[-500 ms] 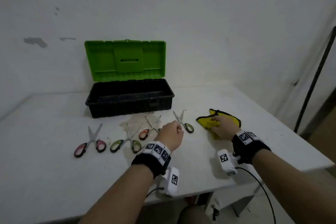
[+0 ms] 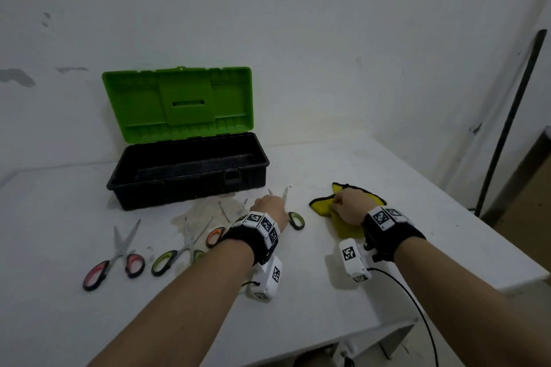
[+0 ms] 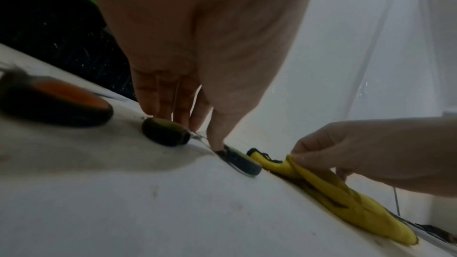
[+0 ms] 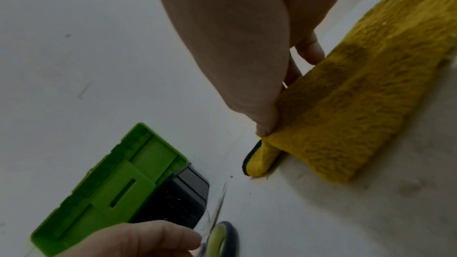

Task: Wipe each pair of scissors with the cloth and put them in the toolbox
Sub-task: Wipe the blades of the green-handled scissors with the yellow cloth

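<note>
So I'm right at the start here, grabbing the first pair and the cloth at the same time. My left hand (image 2: 269, 207) is down in the middle of the head view on the rightmost scissors (image 2: 290, 211), the ones with the green and black handles. In the left wrist view my thumb and fingers are closing in around the pivot, between the two handle loops, with the scissors lying flat on the table (image 2: 387, 176) and not lifted. My right hand (image 2: 350, 207), just right of center, is pinching a fold of the yellow cloth (image 2: 320, 205) between thumb and fingertips; the rest of the cloth lies on the table.

The toolbox (image 2: 190, 185) sits upper left of my hands with its green lid (image 2: 179, 101) flipped up, and as far as I can see there's nothing inside. Three more pairs wait along the lower left: pink handles (image 2: 114, 265), green handles (image 2: 179, 253) and orange handles (image 2: 215, 236), that last one partly hidden behind my wrist.

Next, I reckon, I need a firm grip near the pivot so the blades don't swing, then lift both and bring the cloth onto the blades. They're spread open right now, so I'd watch my fingertips.
</note>
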`<state>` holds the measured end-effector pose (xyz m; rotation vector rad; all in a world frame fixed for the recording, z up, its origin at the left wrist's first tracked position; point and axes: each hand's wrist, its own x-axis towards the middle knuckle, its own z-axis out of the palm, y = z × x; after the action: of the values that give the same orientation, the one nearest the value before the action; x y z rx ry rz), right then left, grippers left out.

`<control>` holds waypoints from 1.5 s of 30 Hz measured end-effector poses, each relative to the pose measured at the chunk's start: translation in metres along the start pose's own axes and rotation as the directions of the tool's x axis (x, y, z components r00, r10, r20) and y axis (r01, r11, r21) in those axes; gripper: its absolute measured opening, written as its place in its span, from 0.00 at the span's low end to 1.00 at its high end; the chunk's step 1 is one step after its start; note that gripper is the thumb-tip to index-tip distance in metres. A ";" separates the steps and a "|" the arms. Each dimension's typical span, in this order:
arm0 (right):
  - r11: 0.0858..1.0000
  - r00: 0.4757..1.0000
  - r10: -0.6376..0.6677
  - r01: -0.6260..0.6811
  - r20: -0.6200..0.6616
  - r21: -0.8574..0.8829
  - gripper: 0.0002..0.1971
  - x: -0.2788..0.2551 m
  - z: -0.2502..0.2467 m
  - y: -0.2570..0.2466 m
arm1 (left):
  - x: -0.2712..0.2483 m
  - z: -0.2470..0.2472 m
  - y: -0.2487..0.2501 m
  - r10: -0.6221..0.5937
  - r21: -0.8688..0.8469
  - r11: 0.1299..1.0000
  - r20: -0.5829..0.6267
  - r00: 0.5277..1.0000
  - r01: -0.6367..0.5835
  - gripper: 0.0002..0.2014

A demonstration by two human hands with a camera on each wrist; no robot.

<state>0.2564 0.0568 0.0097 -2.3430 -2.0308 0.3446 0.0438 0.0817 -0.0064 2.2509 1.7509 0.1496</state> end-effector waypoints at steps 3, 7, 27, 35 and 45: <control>0.983 0.992 0.021 0.002 -0.125 0.185 0.16 0.001 0.000 0.001 | 0.005 0.000 -0.002 -0.026 -0.001 1.000 0.017 1.000 0.026 0.11; 0.913 0.957 0.007 0.112 -0.289 0.393 0.13 -0.002 0.002 -0.003 | 0.004 -0.002 -0.005 -0.030 -0.043 0.999 0.003 1.000 0.030 0.11; 0.442 0.971 -0.153 0.232 -0.182 0.866 0.09 -0.027 -0.013 -0.041 | -0.040 -0.031 -0.044 0.034 -0.634 0.770 -0.062 0.997 -0.066 0.06; 0.405 0.934 -0.255 0.339 -0.251 0.849 0.06 -0.031 -0.010 -0.067 | -0.069 -0.039 -0.070 0.012 -0.863 0.504 0.044 0.999 0.032 0.12; -0.050 0.996 0.078 0.044 -0.040 0.998 0.10 -0.028 -0.010 -0.078 | -0.080 -0.035 -0.083 0.048 -0.951 0.289 0.130 0.990 0.111 0.11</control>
<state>0.1789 0.0421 0.0362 -1.2196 -0.8376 1.2074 -0.0630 0.0290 0.0107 1.2204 1.0586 0.8008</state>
